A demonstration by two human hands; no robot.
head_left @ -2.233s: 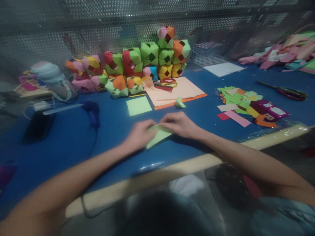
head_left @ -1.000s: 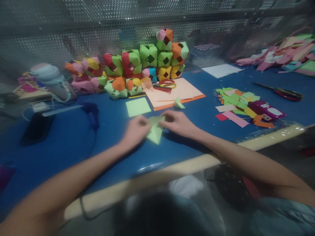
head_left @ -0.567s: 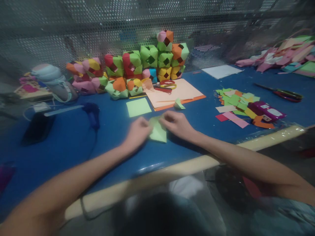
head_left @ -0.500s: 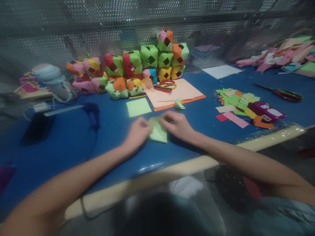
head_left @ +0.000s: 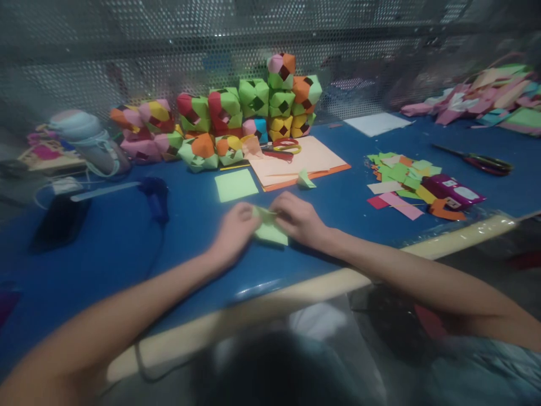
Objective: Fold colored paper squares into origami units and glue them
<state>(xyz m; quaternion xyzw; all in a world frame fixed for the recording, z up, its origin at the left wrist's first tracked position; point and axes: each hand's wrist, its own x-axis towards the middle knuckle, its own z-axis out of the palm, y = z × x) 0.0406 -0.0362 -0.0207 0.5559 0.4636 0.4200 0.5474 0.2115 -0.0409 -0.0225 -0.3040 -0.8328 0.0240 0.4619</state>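
Between my hands is a light green sheet of paper (head_left: pixel 270 232), partly folded, near the front of the blue table. My left hand (head_left: pixel 239 225) pinches its left side with curled fingers. At the upper right of the sheet, my right hand (head_left: pixel 298 217) grips the paper, fingers bent over its far edge. A flat light green square of paper (head_left: pixel 235 185) lies just beyond my left hand. Behind my right hand sits a small folded green paper piece (head_left: pixel 306 180).
Stacked origami paper cubes (head_left: pixel 253 98) line the back by a perforated metal panel. Scissors (head_left: pixel 283 148) rest on peach sheets (head_left: pixel 313 160). To the right are paper scraps (head_left: pixel 399 172), a purple box (head_left: pixel 454 190) and more scissors (head_left: pixel 477 160). A blue glue gun (head_left: pixel 154 197) and a phone (head_left: pixel 61 220) lie left.
The far part of the green sheet has been folded toward me, so less of its face shows. My right hand has shifted slightly over the paper. The camera view has turned a little.
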